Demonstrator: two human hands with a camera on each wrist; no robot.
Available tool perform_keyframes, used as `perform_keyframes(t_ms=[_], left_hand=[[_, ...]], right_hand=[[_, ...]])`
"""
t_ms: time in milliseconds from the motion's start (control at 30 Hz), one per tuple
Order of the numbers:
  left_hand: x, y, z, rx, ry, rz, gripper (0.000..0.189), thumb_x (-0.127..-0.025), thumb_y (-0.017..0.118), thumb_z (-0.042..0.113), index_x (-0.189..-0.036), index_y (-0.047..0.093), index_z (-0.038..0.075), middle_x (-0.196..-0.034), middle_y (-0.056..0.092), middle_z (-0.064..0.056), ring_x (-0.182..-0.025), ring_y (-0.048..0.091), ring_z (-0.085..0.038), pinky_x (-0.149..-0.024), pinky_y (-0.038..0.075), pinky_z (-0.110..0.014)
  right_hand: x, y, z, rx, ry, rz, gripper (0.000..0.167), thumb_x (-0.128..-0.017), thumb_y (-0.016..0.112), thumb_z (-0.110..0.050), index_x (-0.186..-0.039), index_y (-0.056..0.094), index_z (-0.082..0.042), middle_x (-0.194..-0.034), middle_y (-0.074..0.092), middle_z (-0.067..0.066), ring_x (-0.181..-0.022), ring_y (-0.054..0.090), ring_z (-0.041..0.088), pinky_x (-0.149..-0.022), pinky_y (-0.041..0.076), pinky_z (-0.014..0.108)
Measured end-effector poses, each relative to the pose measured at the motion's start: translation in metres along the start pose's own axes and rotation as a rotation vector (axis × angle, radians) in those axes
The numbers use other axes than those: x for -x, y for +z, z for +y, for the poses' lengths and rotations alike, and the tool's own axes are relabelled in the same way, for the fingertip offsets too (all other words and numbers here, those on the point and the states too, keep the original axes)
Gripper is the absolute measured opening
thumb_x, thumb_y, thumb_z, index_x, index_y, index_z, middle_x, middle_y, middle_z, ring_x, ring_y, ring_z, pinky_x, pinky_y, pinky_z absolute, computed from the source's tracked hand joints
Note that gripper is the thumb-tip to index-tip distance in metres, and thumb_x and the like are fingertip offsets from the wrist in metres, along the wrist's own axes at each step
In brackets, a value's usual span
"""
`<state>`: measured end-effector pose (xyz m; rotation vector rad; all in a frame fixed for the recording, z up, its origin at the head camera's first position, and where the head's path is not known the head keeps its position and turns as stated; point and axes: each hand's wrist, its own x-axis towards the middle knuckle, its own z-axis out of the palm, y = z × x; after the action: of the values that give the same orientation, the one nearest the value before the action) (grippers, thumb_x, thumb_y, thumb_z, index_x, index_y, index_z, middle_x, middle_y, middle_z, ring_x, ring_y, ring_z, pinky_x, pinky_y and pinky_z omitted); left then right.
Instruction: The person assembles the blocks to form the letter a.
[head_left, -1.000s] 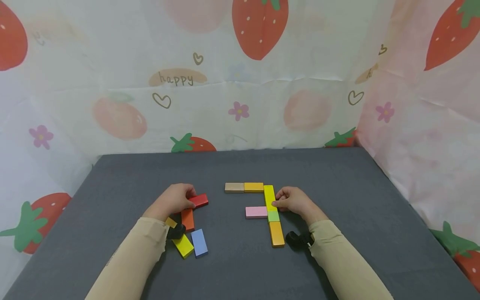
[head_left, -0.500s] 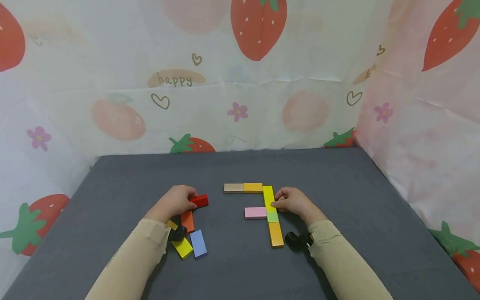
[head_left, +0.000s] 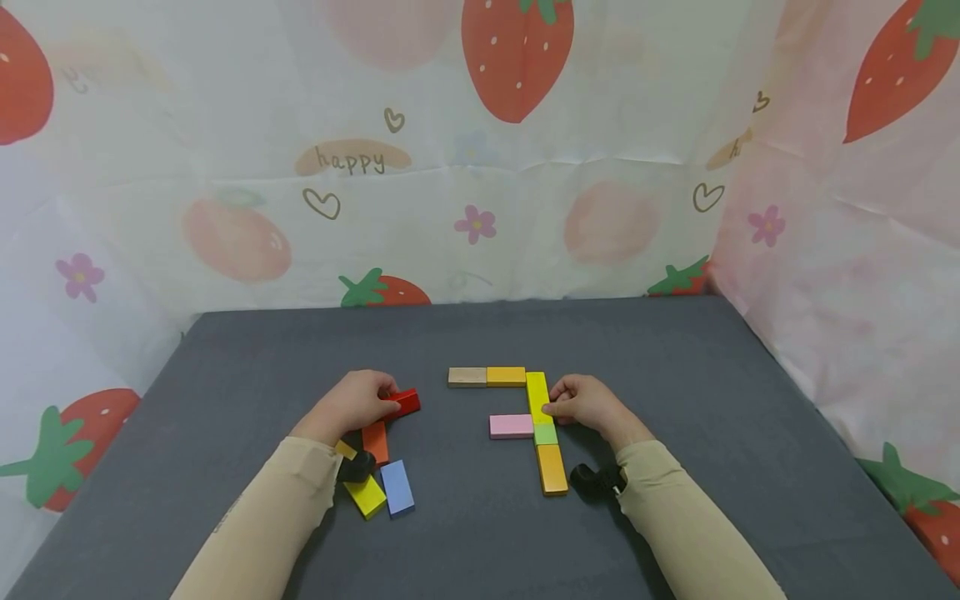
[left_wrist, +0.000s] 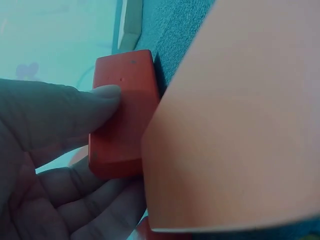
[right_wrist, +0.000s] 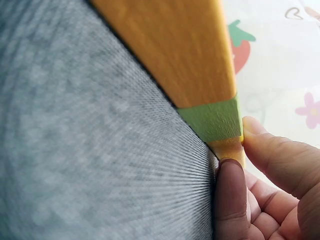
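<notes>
My left hand (head_left: 352, 404) pinches a red wooden block (head_left: 405, 403) between thumb and fingers, the block's top tilted; in the left wrist view the thumb lies across the broad face of the red block (left_wrist: 122, 145). Just below sits an orange-red block (head_left: 376, 442). My right hand (head_left: 592, 407) holds the long yellow block (head_left: 537, 396) at its right side with thumb and fingertip. That block lines up with a small green block (head_left: 545, 434) and an orange-yellow block (head_left: 552, 469). From the column, a pink block (head_left: 511, 427) extends left.
An amber block (head_left: 506, 377) and a tan block (head_left: 467, 377) form a row at the column's top. Near the left wrist lie a blue block (head_left: 397, 487), a yellow block (head_left: 366, 497) and a partly hidden amber one. Grey cloth (head_left: 480, 533) covers the table.
The red block has tipped in my left fingers and shifted slightly right, with the thumb moving along it. My right hand stays in place at the yellow block.
</notes>
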<state>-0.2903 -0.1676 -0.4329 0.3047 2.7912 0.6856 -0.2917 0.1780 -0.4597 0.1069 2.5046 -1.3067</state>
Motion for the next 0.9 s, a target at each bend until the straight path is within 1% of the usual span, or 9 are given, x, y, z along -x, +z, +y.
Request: perform_keyframes(t_ms=[200, 333, 433, 567, 667, 900], left_hand=[[-0.002, 0.000, 0.003, 0.004, 0.033, 0.026, 0.005, -0.083, 0.064, 0.019, -0.078, 0.063, 0.017, -0.076, 0.058, 0.000, -0.066, 0.050, -0.018, -0.057, 0.042, -0.028], [-0.002, 0.000, 0.007, 0.003, 0.047, 0.021, 0.006, -0.082, 0.065, 0.017, -0.077, 0.063, 0.016, -0.076, 0.059, 0.000, -0.065, 0.050, -0.018, -0.057, 0.042, -0.028], [-0.004, 0.002, 0.010, 0.001, 0.050, 0.020, 0.005, -0.082, 0.066, 0.017, -0.078, 0.063, 0.016, -0.076, 0.058, 0.001, -0.067, 0.050, -0.017, -0.059, 0.043, -0.028], [-0.006, 0.007, 0.015, 0.016, 0.071, 0.028, 0.005, -0.083, 0.065, 0.019, -0.080, 0.063, 0.016, -0.076, 0.058, 0.002, -0.070, 0.050, -0.017, -0.063, 0.043, -0.028], [-0.008, 0.011, 0.020, 0.025, 0.095, 0.029, 0.005, -0.083, 0.065, 0.020, -0.082, 0.063, 0.015, -0.075, 0.058, 0.003, -0.070, 0.050, -0.016, -0.063, 0.044, -0.028], [-0.009, 0.016, 0.036, 0.060, 0.125, 0.003, 0.004, -0.083, 0.065, 0.019, -0.081, 0.064, 0.015, -0.074, 0.059, 0.003, -0.068, 0.050, -0.016, -0.063, 0.043, -0.028]], right_hand=[[0.000, 0.000, 0.000, -0.005, -0.005, -0.001, 0.022, -0.076, 0.074, -0.018, -0.089, 0.060, -0.006, -0.075, 0.055, 0.006, -0.070, 0.055, 0.018, -0.064, 0.049, 0.027], [0.000, 0.000, 0.001, -0.017, -0.013, -0.004, 0.022, -0.076, 0.074, -0.017, -0.089, 0.060, -0.006, -0.075, 0.055, 0.006, -0.070, 0.055, 0.018, -0.064, 0.049, 0.027], [0.001, 0.000, 0.000, -0.024, -0.017, -0.006, 0.022, -0.076, 0.074, -0.016, -0.089, 0.060, -0.005, -0.075, 0.055, 0.006, -0.070, 0.055, 0.018, -0.065, 0.050, 0.027], [0.001, 0.000, 0.000, -0.026, -0.018, -0.008, 0.022, -0.076, 0.074, -0.016, -0.089, 0.060, -0.005, -0.075, 0.055, 0.006, -0.070, 0.055, 0.018, -0.065, 0.050, 0.027], [0.001, 0.000, 0.000, -0.027, -0.015, -0.010, 0.022, -0.076, 0.074, -0.016, -0.089, 0.060, -0.005, -0.075, 0.055, 0.006, -0.070, 0.055, 0.018, -0.065, 0.050, 0.027], [0.001, 0.000, 0.000, -0.019, -0.013, -0.006, 0.022, -0.077, 0.074, -0.017, -0.089, 0.060, -0.006, -0.075, 0.055, 0.006, -0.070, 0.055, 0.018, -0.065, 0.050, 0.027]])
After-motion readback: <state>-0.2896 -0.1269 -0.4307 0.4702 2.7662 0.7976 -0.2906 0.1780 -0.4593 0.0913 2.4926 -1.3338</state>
